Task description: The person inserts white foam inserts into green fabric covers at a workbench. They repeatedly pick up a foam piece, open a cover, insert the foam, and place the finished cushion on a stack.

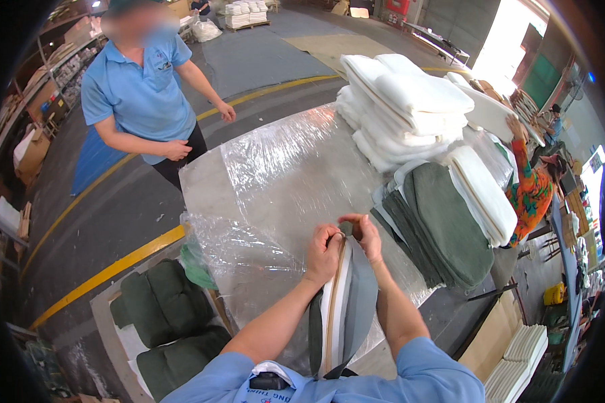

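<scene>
A long cushion cover [359, 295] of grey-green and white fabric stretches from my body toward the middle of the table, with a tan zipper [333, 309] running along it. My left hand [324, 254] pinches the far end of the cover beside the zipper's end. Close beside it, my right hand [365, 236] is closed on the same end, where a small dark green flap of fabric [346, 228] stands up between the fingers. The fingertips hide the exact grip on the zipper's end.
Clear plastic film covers the table [275, 181]. White padding [403, 101] is stacked at the far right, with dark green covers [444, 221] in front. Green cushions [168, 302] lie at the lower left. A co-worker [138, 87] stands across; another's patterned sleeve [528, 191] reaches in from the right.
</scene>
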A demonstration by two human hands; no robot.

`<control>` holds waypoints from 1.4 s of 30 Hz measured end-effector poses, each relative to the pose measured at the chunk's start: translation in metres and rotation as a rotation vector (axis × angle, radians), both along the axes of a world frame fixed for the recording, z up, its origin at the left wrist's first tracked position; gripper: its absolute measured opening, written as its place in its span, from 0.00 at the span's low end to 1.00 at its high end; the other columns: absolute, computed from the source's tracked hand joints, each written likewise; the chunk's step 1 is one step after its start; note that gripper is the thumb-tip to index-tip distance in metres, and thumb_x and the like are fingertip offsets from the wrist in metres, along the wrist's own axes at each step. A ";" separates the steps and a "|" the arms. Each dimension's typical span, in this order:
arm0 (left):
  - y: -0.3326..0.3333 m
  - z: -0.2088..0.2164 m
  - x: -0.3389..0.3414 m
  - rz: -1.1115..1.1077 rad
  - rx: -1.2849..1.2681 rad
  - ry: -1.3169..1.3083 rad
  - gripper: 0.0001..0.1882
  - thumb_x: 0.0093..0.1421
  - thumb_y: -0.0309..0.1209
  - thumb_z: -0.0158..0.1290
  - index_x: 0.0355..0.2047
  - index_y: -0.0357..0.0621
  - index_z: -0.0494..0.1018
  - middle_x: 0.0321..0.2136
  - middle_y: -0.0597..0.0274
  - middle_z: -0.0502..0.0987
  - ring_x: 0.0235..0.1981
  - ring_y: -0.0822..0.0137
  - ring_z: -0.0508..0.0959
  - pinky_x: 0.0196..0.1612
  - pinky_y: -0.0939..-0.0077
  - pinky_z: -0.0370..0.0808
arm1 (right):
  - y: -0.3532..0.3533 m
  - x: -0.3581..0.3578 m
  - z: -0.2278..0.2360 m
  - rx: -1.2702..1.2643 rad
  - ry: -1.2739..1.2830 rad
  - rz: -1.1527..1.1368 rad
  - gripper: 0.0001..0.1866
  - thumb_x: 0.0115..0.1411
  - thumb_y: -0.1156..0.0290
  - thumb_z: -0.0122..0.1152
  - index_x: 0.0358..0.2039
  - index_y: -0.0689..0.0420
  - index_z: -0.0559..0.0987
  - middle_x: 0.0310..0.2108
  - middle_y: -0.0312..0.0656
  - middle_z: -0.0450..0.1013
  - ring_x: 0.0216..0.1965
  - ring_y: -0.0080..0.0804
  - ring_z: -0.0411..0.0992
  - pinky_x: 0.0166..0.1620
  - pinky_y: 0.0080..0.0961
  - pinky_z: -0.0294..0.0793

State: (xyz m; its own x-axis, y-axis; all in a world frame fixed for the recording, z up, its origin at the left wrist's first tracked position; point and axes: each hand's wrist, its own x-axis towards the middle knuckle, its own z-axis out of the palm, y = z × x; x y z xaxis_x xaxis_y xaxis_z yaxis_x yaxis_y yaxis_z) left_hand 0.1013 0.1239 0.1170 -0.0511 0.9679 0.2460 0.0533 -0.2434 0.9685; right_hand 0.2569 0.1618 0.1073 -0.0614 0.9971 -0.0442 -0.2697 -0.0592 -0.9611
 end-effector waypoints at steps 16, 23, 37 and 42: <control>-0.009 0.010 0.000 0.094 0.046 0.107 0.04 0.67 0.27 0.56 0.39 0.39 0.76 0.43 0.54 0.74 0.45 0.56 0.76 0.51 0.64 0.73 | 0.038 -0.009 0.019 -0.044 -0.604 0.311 0.31 0.75 0.47 0.47 0.26 0.62 0.79 0.24 0.36 0.72 0.31 0.26 0.68 0.37 0.29 0.67; -0.008 0.007 -0.018 0.120 0.141 0.171 0.04 0.66 0.25 0.56 0.39 0.39 0.77 0.40 0.49 0.77 0.44 0.50 0.78 0.49 0.63 0.75 | 0.018 -0.036 0.014 0.193 -0.621 0.153 0.19 0.71 0.58 0.55 0.35 0.63 0.78 0.28 0.41 0.75 0.33 0.28 0.72 0.40 0.31 0.73; -0.239 -0.041 -0.141 -0.069 -0.802 -0.262 0.26 0.77 0.44 0.47 0.66 0.39 0.68 0.53 0.58 0.77 0.46 0.68 0.79 0.48 0.72 0.79 | 0.020 0.006 0.004 0.183 -0.624 0.023 0.18 0.65 0.58 0.55 0.29 0.61 0.81 0.25 0.37 0.72 0.32 0.28 0.69 0.40 0.28 0.67; -0.360 0.008 -0.170 -0.168 -0.981 -0.424 0.29 0.78 0.48 0.42 0.70 0.42 0.66 0.66 0.59 0.70 0.48 0.68 0.79 0.53 0.66 0.78 | 0.019 -0.014 0.011 0.017 -0.650 -0.068 0.18 0.63 0.59 0.56 0.33 0.62 0.84 0.29 0.42 0.77 0.34 0.32 0.73 0.42 0.31 0.70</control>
State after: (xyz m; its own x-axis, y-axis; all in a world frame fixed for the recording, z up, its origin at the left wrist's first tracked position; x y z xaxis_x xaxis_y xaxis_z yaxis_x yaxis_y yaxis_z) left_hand -0.0691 -0.2361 0.1246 0.2021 0.7355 -0.6467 -0.2935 0.6755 0.6765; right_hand 0.2432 0.1807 0.1186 0.0363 0.9987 -0.0354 0.3642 -0.0463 -0.9302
